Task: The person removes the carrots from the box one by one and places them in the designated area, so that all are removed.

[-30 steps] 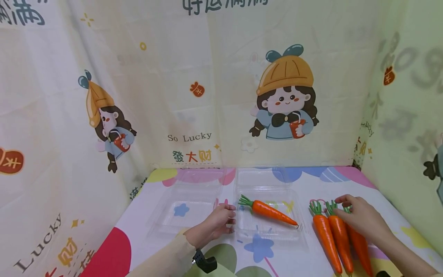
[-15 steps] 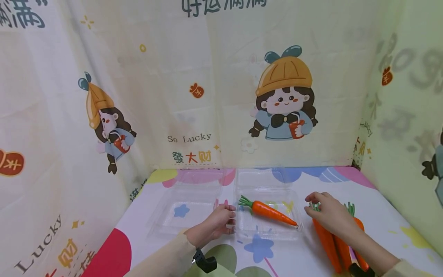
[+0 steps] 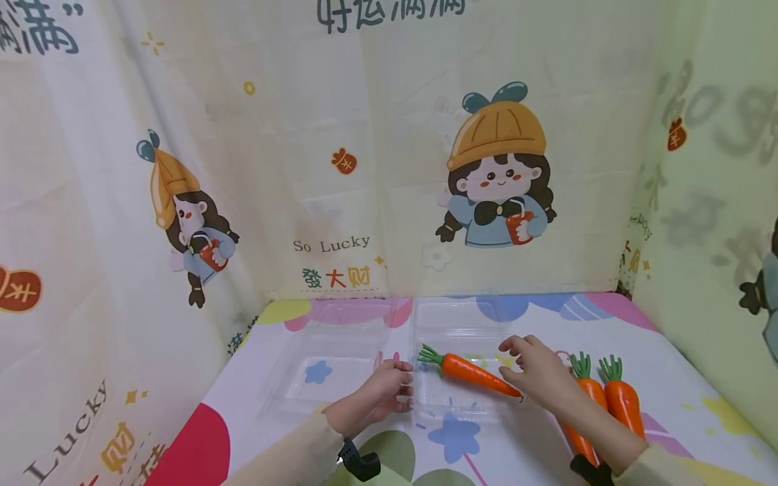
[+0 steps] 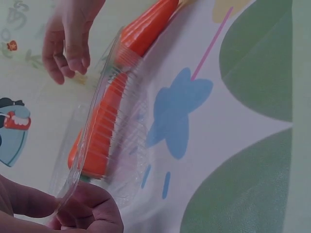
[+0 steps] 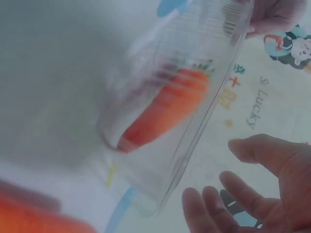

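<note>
In the head view my left hand is at the left edge of the right-hand clear plastic box. Its thumb and fingers pinch the rim, as the left wrist view shows. One orange carrot with a green top lies aslant inside this box. My right hand hovers at the box's right side, fingers spread and holding nothing in the right wrist view. Right of it, partly behind my forearm, lie more carrots; two green tops show, one on a carrot at the far right.
A second clear plastic box, its lid folded back, stands to the left with nothing seen in it. The lid of the right-hand box also lies back. Patterned cloth walls surround the table's back and sides.
My right hand has moved left, from over the tops of the loose carrots to the right side of the box. The left hand has stayed at the rim.
</note>
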Demonstrator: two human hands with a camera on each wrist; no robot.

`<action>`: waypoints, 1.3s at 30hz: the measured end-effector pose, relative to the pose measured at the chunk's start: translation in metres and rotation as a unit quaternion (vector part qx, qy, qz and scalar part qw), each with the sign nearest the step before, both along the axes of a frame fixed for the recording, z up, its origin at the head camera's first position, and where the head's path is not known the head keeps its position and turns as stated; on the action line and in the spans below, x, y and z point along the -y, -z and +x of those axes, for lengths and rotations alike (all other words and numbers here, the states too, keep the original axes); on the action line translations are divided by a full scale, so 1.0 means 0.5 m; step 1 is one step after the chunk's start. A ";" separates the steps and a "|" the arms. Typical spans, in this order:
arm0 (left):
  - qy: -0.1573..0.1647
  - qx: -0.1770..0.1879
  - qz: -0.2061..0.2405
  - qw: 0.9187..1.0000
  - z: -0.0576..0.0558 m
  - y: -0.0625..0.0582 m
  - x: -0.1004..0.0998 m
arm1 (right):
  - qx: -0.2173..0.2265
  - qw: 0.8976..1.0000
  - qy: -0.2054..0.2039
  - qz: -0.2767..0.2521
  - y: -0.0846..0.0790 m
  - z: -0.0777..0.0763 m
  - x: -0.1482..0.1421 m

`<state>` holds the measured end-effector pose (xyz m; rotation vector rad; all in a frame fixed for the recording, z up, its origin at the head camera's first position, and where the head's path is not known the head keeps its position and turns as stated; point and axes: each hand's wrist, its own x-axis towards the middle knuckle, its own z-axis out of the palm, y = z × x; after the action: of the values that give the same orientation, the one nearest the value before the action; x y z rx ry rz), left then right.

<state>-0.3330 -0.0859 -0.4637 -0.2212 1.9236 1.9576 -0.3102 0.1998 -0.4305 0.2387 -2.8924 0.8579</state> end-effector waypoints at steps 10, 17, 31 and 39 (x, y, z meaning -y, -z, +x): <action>-0.001 0.003 0.002 1.000 0.003 -0.003 0.003 | 0.011 1.000 -0.020 -0.006 0.027 -0.013 0.045; 0.000 -0.002 0.001 1.000 0.003 -0.003 0.003 | 0.037 0.999 -0.016 0.010 0.044 -0.024 0.073; 0.001 -0.002 0.002 1.000 0.004 -0.006 -0.001 | 0.048 0.999 -0.007 0.016 0.068 -0.049 0.127; 0.001 -0.005 0.005 1.000 0.005 -0.006 -0.001 | 0.058 0.998 0.009 0.014 0.074 -0.066 0.156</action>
<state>-0.3305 -0.0853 -0.4609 -0.2078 1.9191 1.9697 -0.3434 0.1217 -0.4677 0.1716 -3.0097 0.8575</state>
